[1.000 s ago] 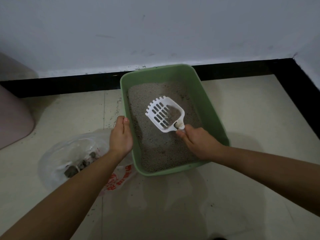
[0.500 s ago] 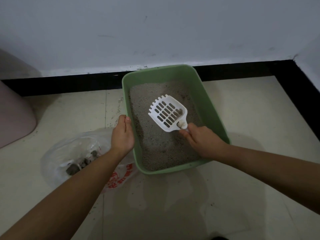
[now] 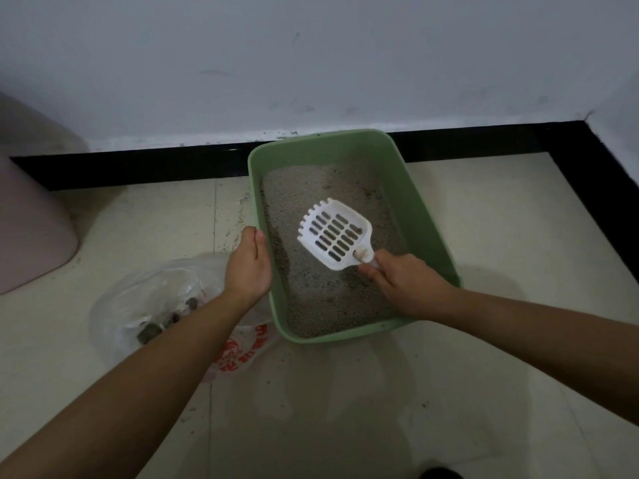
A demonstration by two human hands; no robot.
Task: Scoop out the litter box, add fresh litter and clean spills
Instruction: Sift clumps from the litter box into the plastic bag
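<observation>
A green litter box [image 3: 416, 216] with grey litter stands on the tiled floor against the wall. My right hand [image 3: 404, 283] grips the handle of a white slotted scoop [image 3: 334, 234], held above the litter with one small clump near its handle end. My left hand [image 3: 249, 266] holds the box's left rim, thumb over the edge. A clear plastic bag [image 3: 152, 299] with several dark clumps lies on the floor left of the box, partly hidden by my left forearm.
A pink bin [image 3: 31, 229] stands at the far left. Scattered litter grains [image 3: 238, 219] lie on the floor by the box's left side. A black skirting [image 3: 138, 164] runs along the wall and the right corner.
The scoop has risen slightly off the litter and shifted right, and loose litter has sifted through it. My left hand stays on the rim.
</observation>
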